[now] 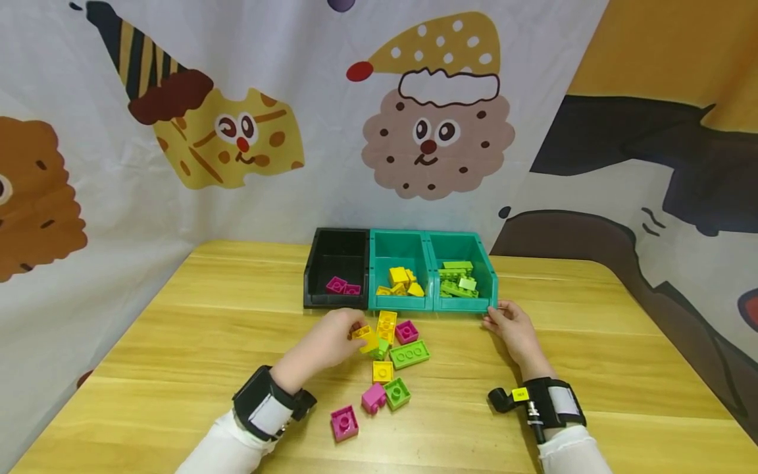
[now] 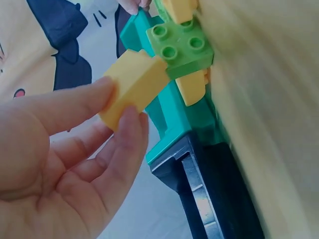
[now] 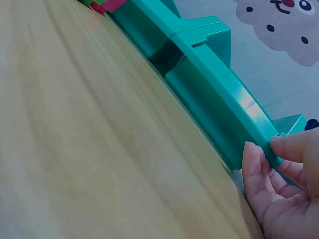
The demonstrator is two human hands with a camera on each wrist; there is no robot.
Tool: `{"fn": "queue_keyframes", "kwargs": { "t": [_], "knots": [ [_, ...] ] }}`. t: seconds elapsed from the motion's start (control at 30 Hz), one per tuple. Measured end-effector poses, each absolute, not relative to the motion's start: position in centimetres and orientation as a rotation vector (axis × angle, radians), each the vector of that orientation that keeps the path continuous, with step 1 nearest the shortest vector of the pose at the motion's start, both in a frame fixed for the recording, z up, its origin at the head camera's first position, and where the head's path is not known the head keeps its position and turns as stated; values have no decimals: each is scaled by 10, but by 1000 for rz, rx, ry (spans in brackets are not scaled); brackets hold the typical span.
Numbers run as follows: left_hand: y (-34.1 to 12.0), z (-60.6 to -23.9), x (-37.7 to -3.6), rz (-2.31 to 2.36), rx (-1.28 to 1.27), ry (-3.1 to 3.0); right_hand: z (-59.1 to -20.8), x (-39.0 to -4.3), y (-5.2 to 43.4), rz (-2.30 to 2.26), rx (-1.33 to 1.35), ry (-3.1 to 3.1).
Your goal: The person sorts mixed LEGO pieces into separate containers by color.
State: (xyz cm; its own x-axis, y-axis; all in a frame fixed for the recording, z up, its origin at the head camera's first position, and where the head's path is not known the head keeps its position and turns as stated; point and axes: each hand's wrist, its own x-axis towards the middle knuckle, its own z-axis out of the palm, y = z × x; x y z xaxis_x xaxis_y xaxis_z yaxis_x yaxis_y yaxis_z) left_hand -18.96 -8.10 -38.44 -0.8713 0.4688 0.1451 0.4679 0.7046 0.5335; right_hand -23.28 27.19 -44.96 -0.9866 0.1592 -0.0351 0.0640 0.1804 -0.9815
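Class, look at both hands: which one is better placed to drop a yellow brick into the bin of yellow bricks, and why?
Probably the left hand: it already pinches a yellow brick near the middle teal bin. The right hand grips the right teal bin.

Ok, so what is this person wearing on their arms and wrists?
Both arms wear white long sleeves. The left hand has a black wrist strap with a pale grey panel. The right hand has a matching black strap with a grey panel, a small yellow sticker and a black camera mount sticking out beside it. The hands themselves are bare: no gloves or rings show.
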Motion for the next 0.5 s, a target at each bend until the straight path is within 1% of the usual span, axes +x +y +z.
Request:
{"fn": "queue_keyframes", "kwargs": {
  "t": [0.5],
  "knots": [
    [-69, -363, -219, 1057, 681, 3021, -449, -232, 273, 1946, -221, -2366]
  ]
}}
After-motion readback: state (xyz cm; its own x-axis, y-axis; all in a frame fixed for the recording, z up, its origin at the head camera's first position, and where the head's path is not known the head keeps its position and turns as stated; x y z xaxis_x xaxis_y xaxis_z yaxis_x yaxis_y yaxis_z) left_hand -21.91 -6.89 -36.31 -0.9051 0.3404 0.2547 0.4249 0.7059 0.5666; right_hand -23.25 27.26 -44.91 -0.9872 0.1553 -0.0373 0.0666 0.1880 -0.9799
